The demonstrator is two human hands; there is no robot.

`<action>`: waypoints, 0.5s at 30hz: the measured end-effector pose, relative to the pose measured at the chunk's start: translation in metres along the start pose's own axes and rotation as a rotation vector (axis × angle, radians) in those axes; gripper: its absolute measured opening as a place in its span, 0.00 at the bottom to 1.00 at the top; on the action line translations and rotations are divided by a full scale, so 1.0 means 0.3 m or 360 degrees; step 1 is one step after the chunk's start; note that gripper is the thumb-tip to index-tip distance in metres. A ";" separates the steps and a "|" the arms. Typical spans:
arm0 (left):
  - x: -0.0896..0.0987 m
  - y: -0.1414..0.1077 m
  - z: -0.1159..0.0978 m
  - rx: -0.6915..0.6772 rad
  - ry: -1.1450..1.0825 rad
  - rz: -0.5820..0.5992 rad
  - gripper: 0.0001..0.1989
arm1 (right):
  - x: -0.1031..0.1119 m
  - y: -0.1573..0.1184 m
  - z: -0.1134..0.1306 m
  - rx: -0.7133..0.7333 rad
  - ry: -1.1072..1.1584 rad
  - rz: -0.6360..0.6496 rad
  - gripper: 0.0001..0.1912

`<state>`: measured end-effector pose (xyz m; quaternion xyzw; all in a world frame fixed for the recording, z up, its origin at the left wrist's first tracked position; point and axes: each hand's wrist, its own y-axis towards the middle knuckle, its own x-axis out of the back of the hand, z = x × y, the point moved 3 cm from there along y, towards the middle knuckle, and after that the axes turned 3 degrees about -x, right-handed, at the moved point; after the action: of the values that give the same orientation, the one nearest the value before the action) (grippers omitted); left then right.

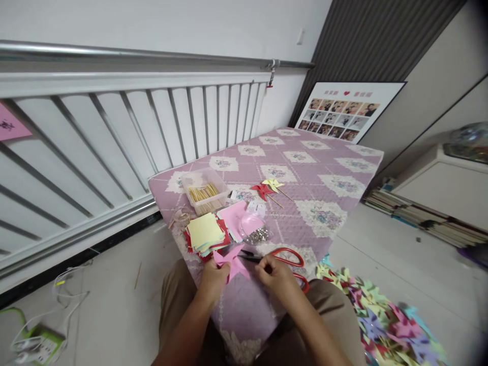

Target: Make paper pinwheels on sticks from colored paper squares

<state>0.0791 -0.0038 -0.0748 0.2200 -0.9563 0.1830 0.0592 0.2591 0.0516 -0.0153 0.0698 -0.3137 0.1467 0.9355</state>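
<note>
My left hand [214, 278] pinches a pink paper pinwheel [237, 264], its cut points spread, at the near end of the table. Just to the right, my right hand [272, 272] is closed, fingertips together. What it holds, if anything, is too small to make out. Scissors [292, 256] with red handles and dark blades lie beneath and behind that hand. Beyond the pinwheel sits a clear round container of small metal pins [260, 235]. A stack of square paper sheets [206, 233], yellow on top, lies past my left hand, with pink sheets [232, 218] beside it.
A plastic box of thin sticks [205, 195] stands farther back on the patterned tablecloth [301, 178]. Finished red [263, 191] and yellow pinwheels [272, 184] lie near it. Many pinwheels [385, 317] are heaped low on the right. A radiator [171, 117] runs along the left.
</note>
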 end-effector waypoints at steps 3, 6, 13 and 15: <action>0.005 -0.006 -0.009 -0.0039 0.0048 -0.0013 0.08 | -0.049 -0.056 -0.032 0.0022 -0.0105 0.0046 0.08; 0.009 -0.014 -0.019 -0.0021 0.0100 -0.0038 0.07 | -0.075 -0.078 -0.044 0.0088 -0.0262 0.0092 0.07; 0.019 -0.047 -0.066 -0.0018 0.0213 -0.0074 0.07 | -0.098 -0.089 -0.054 0.0205 -0.0353 0.0145 0.08; 0.022 -0.054 -0.071 -0.0014 0.0247 -0.0096 0.07 | -0.100 -0.093 -0.057 0.0241 -0.0348 0.0149 0.07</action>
<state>0.0809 -0.0119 -0.0485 0.2335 -0.9427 0.1933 0.1396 0.2547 0.0219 -0.0481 0.1410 -0.4048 0.2049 0.8799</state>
